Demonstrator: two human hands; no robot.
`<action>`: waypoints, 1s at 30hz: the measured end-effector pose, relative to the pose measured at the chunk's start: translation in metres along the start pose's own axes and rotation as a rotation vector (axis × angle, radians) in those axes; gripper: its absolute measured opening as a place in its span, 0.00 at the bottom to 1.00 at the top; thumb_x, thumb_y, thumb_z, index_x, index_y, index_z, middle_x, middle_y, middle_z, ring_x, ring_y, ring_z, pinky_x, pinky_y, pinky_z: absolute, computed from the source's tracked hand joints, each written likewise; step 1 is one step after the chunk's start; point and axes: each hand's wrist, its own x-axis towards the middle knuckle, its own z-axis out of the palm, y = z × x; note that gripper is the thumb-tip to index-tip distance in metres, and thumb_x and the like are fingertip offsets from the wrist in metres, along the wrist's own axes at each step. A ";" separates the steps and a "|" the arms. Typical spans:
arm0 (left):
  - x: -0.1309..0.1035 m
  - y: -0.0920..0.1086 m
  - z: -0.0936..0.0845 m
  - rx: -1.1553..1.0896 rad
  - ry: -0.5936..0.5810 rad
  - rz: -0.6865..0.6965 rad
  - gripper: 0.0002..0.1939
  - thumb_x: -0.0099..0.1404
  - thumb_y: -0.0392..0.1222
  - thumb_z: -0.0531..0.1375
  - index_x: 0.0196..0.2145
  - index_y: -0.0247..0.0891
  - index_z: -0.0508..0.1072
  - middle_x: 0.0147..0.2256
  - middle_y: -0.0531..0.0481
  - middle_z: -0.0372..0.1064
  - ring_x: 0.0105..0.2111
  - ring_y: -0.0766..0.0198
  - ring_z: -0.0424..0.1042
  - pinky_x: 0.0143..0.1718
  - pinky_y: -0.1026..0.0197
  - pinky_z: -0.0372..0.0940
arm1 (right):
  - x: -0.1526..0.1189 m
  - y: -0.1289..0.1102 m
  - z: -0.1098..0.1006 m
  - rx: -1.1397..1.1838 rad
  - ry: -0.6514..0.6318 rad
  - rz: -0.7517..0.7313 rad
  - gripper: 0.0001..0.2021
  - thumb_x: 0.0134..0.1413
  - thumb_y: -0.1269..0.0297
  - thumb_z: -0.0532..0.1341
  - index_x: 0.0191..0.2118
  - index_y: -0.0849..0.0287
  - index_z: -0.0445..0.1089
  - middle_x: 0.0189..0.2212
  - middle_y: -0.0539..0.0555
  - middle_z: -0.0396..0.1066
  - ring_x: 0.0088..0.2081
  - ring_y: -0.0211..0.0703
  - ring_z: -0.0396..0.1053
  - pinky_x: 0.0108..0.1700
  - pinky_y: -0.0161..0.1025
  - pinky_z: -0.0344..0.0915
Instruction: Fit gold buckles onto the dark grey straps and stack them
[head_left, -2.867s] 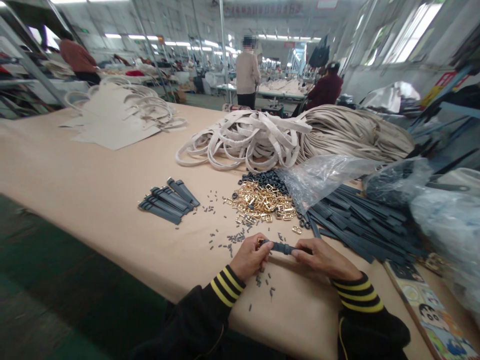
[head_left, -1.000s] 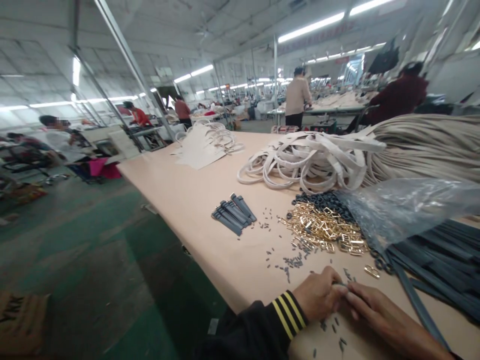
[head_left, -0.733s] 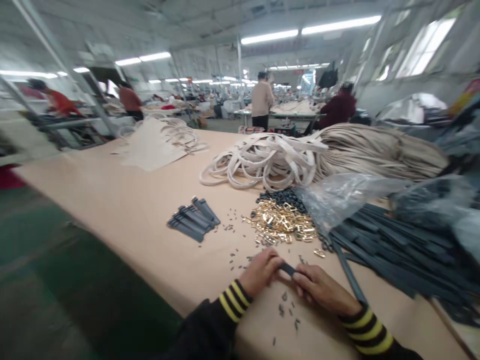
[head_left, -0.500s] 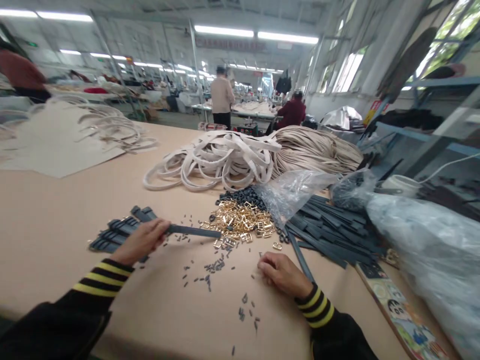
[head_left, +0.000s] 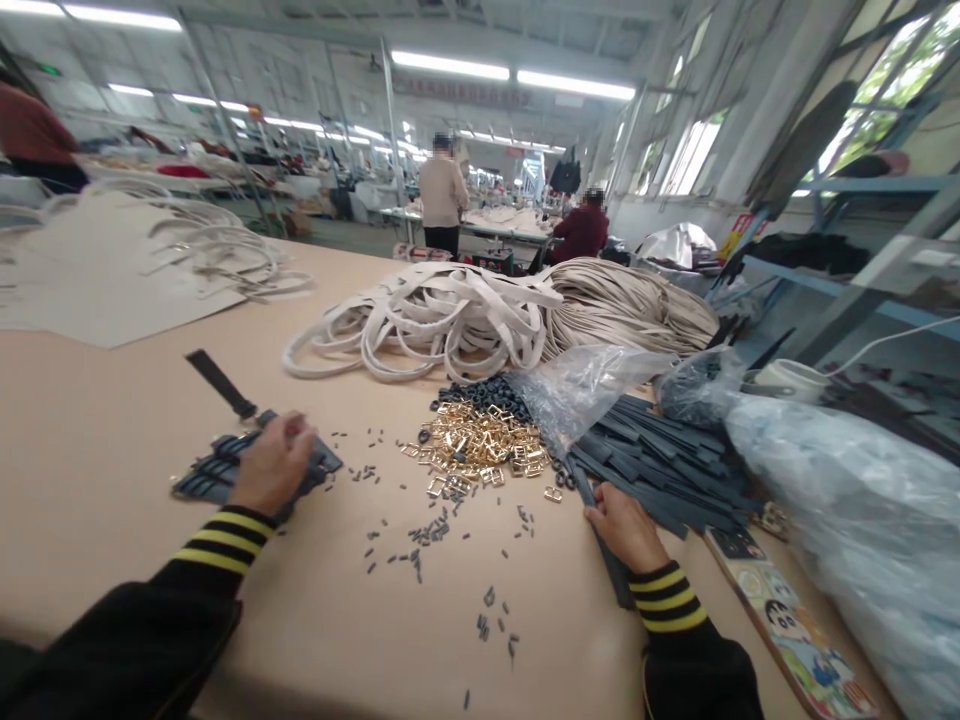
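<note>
My left hand (head_left: 274, 462) is closed, fingers curled, over a stack of dark straps with buckles (head_left: 214, 472) on the left of the table. A single dark strap (head_left: 220, 383) points up and left from beside this hand. Whether my fingers hold it is hidden. On the right, my right hand (head_left: 622, 520) pinches a long flat dark strap (head_left: 615, 570) at the edge of a heap of similar straps (head_left: 660, 455). Between the hands lie a pile of gold buckles (head_left: 484, 440), black loops (head_left: 495, 392) behind them, and small dark bits (head_left: 431, 530) scattered about.
Pale looped straps (head_left: 450, 320) and a bundle of beige strips (head_left: 630, 300) lie behind the buckles. Clear plastic (head_left: 592, 385) overlaps the dark straps. A large plastic bag (head_left: 855, 500) and a picture-covered case (head_left: 787, 620) are at right. Cream panels (head_left: 112, 270) lie far left.
My left hand has moved left onto the stack; the strap it held pointing right no longer shows there, and one now points up-left. My right hand has moved right and taken hold of a strap.
</note>
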 end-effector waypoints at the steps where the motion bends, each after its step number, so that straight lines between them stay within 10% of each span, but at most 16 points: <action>1: -0.018 0.011 0.016 -0.050 -0.070 0.048 0.15 0.59 0.46 0.49 0.41 0.34 0.62 0.31 0.48 0.68 0.29 0.62 0.68 0.28 0.63 0.64 | 0.000 0.001 -0.002 0.064 0.003 -0.022 0.04 0.48 0.67 0.54 0.29 0.61 0.63 0.25 0.55 0.68 0.31 0.46 0.67 0.32 0.36 0.56; 9: -0.119 0.103 0.118 -0.807 -0.698 0.057 0.17 0.59 0.54 0.50 0.29 0.34 0.64 0.25 0.50 0.67 0.16 0.72 0.64 0.12 0.71 0.57 | -0.025 -0.032 -0.029 0.649 -0.308 -0.254 0.11 0.51 0.59 0.53 0.27 0.61 0.63 0.20 0.47 0.59 0.23 0.35 0.57 0.25 0.31 0.54; 20: -0.121 0.093 0.137 -0.995 -0.610 -0.204 0.17 0.57 0.53 0.52 0.23 0.36 0.59 0.15 0.57 0.61 0.09 0.76 0.55 0.07 0.74 0.48 | -0.016 -0.051 0.010 0.897 -0.720 -0.282 0.10 0.50 0.61 0.56 0.27 0.64 0.63 0.18 0.45 0.54 0.20 0.30 0.50 0.22 0.29 0.47; 30: -0.117 0.097 0.133 -1.059 -0.570 -0.264 0.15 0.55 0.52 0.55 0.25 0.35 0.61 0.17 0.57 0.61 0.12 0.75 0.59 0.09 0.74 0.50 | -0.019 -0.055 0.010 0.968 -0.718 -0.214 0.10 0.48 0.60 0.58 0.29 0.64 0.65 0.19 0.45 0.57 0.19 0.29 0.52 0.21 0.28 0.49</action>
